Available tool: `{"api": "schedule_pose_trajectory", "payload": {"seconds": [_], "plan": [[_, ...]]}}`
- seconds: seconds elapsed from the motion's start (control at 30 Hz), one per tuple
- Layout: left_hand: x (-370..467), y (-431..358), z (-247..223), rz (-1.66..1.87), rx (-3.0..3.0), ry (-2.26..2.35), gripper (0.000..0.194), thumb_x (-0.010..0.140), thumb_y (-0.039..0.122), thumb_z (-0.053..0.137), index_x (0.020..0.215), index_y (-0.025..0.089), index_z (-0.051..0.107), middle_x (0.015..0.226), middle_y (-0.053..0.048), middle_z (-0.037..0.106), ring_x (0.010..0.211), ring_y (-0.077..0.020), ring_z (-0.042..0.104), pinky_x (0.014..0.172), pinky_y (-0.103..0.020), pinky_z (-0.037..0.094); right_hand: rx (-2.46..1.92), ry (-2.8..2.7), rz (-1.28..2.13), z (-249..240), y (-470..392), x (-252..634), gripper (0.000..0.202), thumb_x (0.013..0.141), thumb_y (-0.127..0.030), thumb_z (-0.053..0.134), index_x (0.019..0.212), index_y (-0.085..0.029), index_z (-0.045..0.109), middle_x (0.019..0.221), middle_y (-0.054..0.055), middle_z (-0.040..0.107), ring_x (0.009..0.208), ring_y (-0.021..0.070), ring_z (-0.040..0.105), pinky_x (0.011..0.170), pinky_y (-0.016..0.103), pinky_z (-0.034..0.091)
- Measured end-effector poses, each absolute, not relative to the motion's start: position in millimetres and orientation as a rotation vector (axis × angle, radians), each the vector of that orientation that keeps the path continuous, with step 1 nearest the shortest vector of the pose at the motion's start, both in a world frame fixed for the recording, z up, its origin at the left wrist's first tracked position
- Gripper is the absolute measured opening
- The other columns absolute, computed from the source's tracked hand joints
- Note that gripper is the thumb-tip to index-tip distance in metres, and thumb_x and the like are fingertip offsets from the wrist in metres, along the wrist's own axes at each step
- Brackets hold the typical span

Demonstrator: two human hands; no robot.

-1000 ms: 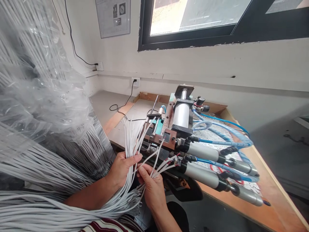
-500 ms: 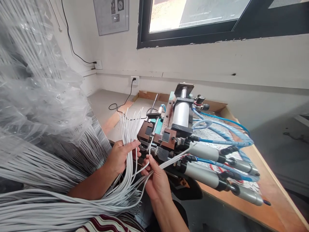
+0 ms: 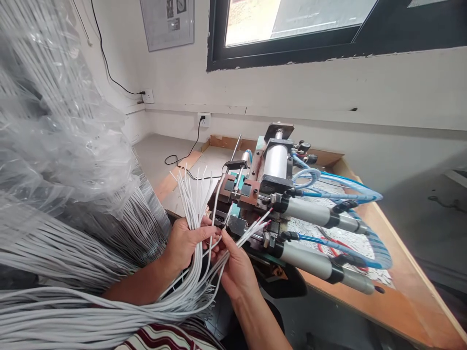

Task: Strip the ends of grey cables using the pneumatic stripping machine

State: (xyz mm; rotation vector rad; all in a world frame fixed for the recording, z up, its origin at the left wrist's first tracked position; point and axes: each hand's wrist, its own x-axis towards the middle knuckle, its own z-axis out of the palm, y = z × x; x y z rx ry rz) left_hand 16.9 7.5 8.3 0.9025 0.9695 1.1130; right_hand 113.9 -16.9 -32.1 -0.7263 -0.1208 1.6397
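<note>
A bundle of light grey cables (image 3: 197, 253) runs up through my left hand (image 3: 186, 243), its thumb laid across it and its loose ends fanned out above. My right hand (image 3: 235, 267) is closed on a smaller group of cables (image 3: 251, 233), whose tips show reddish inner wires. Between my two hands, one cable stands up toward the jaws of a pneumatic wire-stripping machine (image 3: 237, 226). Thumb and fingers of my right hand pinch near it, close beside my left fingertips. Whether the cable's tip touches the jaws I cannot tell.
Grey air cylinders (image 3: 310, 257) and blue air hoses (image 3: 361, 194) extend right of the machine on a wooden-edged bench (image 3: 412, 296). More cables (image 3: 73, 311) cross my lap, and plastic-wrapped cable bundles (image 3: 62, 146) stand at the left. Small white scraps (image 3: 302, 228) cover the bench under the cylinders.
The machine's brown upper block has slid back from the front jaws, widening the gap. The cable that was held in the machine is out of the upper block, and my right hand has shifted slightly left.
</note>
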Motion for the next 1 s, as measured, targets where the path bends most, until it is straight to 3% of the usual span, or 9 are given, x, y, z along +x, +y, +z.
{"api": "schedule_pose_trajectory", "payload": {"seconds": [0.2,0.6,0.8,1.0], "plan": [[16,-11,-15,0.955,1.079,1.006,0.013,0.061,0.023,0.069,0.057,0.012,0.064,0.050,-0.001,0.059,0.043,-0.0087,0.047,0.043,-0.020,0.035,-0.927,-0.307,1.398,-33,-21,116,0.031,0.055,-0.038,0.077,0.075,-0.016,0.068,0.055,-0.003,0.054,0.042,0.0071,0.040,0.040,0.020,0.031],[7,-11,-12,1.184,0.775,1.086,0.031,0.070,0.036,0.063,0.089,0.011,0.060,0.057,-0.002,0.065,0.050,-0.0140,0.061,0.041,-0.020,0.039,-1.053,-0.495,1.405,-65,-51,115,0.027,0.060,-0.040,0.073,0.067,-0.014,0.070,0.052,-0.001,0.051,0.045,0.0067,0.035,0.044,0.021,0.024],[8,-13,-11,1.201,0.759,1.102,0.026,0.068,0.036,0.064,0.077,0.012,0.059,0.060,-0.002,0.065,0.051,-0.0132,0.060,0.041,-0.020,0.040,-1.044,-0.398,1.476,-53,-47,117,0.029,0.056,-0.040,0.073,0.063,-0.013,0.069,0.046,-0.003,0.044,0.042,0.0060,0.030,0.042,0.021,0.020],[6,-12,-11,1.232,0.796,1.115,0.024,0.064,0.034,0.069,0.064,0.013,0.058,0.050,0.002,0.058,0.040,-0.0078,0.050,0.042,-0.020,0.039,-1.021,-0.359,1.521,-51,-46,118,0.029,0.055,-0.041,0.073,0.064,-0.013,0.068,0.046,-0.004,0.041,0.042,0.0062,0.027,0.042,0.021,0.018]]}}
